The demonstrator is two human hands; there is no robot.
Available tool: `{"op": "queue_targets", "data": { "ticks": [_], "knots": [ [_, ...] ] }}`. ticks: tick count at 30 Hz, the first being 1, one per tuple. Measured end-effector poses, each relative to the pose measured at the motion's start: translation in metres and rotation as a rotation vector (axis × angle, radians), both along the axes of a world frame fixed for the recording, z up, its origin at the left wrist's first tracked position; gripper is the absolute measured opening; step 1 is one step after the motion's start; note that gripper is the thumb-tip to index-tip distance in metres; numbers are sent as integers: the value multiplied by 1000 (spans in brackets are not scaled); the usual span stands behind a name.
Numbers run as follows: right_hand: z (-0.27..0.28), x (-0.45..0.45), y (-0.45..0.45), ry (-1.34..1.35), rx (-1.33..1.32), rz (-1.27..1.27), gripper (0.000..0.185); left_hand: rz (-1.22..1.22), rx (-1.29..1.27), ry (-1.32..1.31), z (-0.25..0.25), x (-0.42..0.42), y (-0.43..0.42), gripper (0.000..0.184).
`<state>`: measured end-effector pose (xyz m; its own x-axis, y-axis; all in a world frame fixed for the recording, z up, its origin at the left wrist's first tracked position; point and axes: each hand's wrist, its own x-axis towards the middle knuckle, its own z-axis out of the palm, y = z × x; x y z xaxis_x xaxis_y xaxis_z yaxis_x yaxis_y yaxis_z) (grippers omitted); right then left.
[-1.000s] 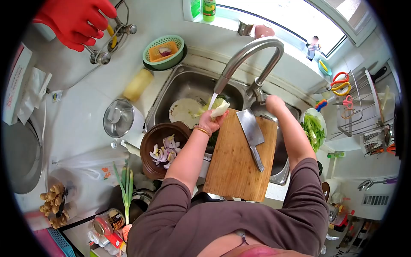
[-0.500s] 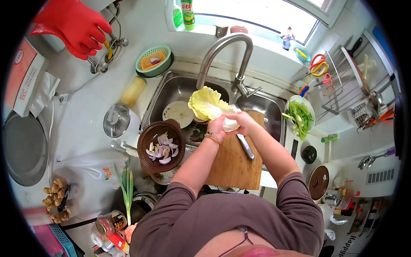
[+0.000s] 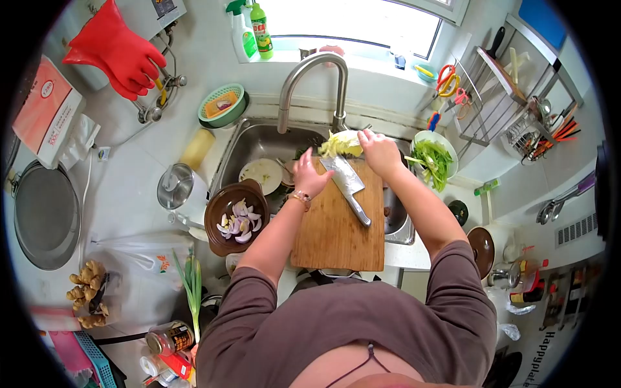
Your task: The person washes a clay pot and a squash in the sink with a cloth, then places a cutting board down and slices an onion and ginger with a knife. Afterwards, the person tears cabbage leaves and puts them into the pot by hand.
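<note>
My right hand [image 3: 380, 154] grips the white end of a napa cabbage leaf [image 3: 346, 143] over the far edge of the wooden cutting board [image 3: 336, 239]. The leaf's frilly yellow part points left. My left hand [image 3: 310, 174] is off the leaf, with its fingers apart, above the board's far left corner. Between my hands a cleaver [image 3: 349, 187] lies on the board, its handle slanting toward me. The board rests across the sink [image 3: 226, 155]. Left of it, a brown clay pot [image 3: 217, 239] holds cut shallot or onion pieces [image 3: 240, 222].
A curved faucet [image 3: 284, 97] rises behind the board. At right stands a bowl of sliced greens [image 3: 432, 161]. In the left basin sits a white plate [image 3: 262, 173]. A green basket [image 3: 223, 103], a lidded metal pot [image 3: 178, 184], ginger [image 3: 86, 288] and a scallion [image 3: 192, 284] are at left.
My left hand has let go of the cabbage leaf and moved left with its fingers spread. My right hand has carried the leaf away from me and to the right, uncovering the cleaver's blade.
</note>
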<state>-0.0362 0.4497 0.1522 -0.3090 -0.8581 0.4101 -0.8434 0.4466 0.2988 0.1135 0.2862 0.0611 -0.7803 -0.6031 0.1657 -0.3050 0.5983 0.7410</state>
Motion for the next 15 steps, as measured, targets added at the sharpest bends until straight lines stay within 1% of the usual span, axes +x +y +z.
{"op": "queue_targets", "data": {
  "ticks": [1,3,4,5,7,8,11,12,15],
  "knots": [
    [7,4,7,-40,20,18,33,-21,-287,-4,20,-3,9,98],
    [27,17,19,-116,62,57,32,-38,-397,-81,60,-9,33,104],
    [32,25,25,-216,158,7,38,-111,-400,-95,69,-15,37,104],
    [34,31,33,-233,138,25,37,-180,-402,-183,79,-20,42,101],
    [34,38,47,-270,96,56,36,-396,-311,-305,79,-36,43,83],
    [27,34,56,-295,7,108,36,-442,-296,-125,40,-51,32,57],
    [2,23,78,-537,-69,90,39,-578,-262,-244,44,-51,43,38],
    [5,28,81,-618,-55,29,36,-584,-372,-160,25,-55,46,30],
    [16,29,78,-719,355,-263,29,-633,-412,-244,36,-48,62,33]
  ]
}}
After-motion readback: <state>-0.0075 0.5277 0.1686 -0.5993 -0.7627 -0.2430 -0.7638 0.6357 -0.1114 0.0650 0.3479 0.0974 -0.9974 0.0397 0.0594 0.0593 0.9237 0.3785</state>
